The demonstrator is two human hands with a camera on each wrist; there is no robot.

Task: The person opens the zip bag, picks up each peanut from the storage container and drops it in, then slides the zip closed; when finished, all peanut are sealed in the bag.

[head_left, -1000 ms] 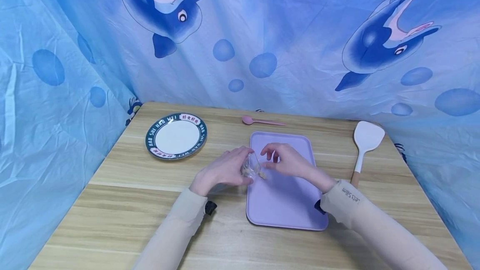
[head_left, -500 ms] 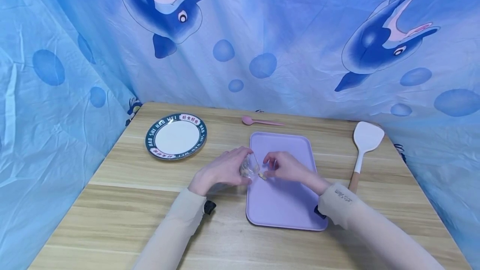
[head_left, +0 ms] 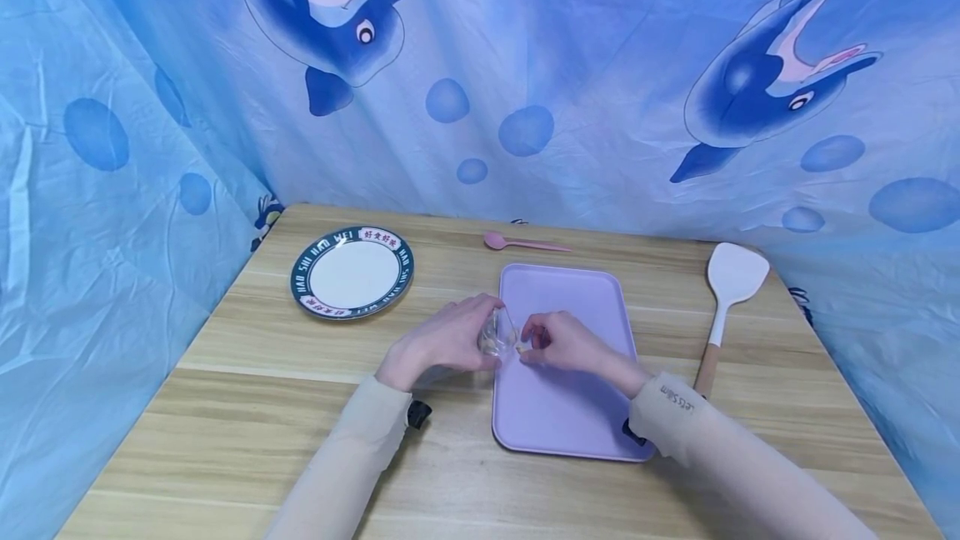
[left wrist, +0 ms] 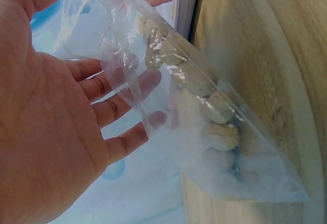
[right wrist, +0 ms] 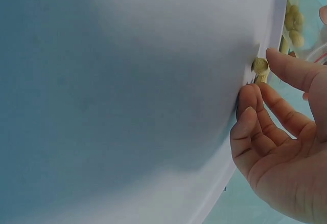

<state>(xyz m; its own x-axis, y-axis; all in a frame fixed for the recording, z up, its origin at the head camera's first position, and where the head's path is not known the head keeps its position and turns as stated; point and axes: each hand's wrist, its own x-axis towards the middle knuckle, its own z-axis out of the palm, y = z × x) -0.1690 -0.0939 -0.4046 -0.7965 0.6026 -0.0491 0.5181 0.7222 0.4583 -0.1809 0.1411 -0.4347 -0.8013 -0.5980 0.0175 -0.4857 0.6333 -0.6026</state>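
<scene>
My left hand [head_left: 453, 336] holds a clear plastic bag [left wrist: 265, 178] by its mouth, at the left edge of the lilac tray [head_left: 573, 419]. Several unshelled peanuts [left wrist: 220, 137] show through the film in the left wrist view, and the bag tilts with its mouth toward the tray. Over the tray, my right hand [head_left: 572, 346] has its thumb and curled forefinger at either side of one peanut [right wrist: 260, 66] by the rim. That peanut is mostly hidden by the fingers in the head view. Another tan piece is partly covered beneath it.
A white plate [head_left: 354, 273] with a dark green patterned rim lies at the back left. Behind the tray is a pink spoon [head_left: 525, 243]. A white spatula [head_left: 731, 282] with a wooden handle lies to the right. A blue dolphin-print curtain [head_left: 480, 65] hangs at the table's back.
My right hand has come down and toward the bag's mouth, its fingers closing round a peanut on the tray. The left hand and bag have hardly moved.
</scene>
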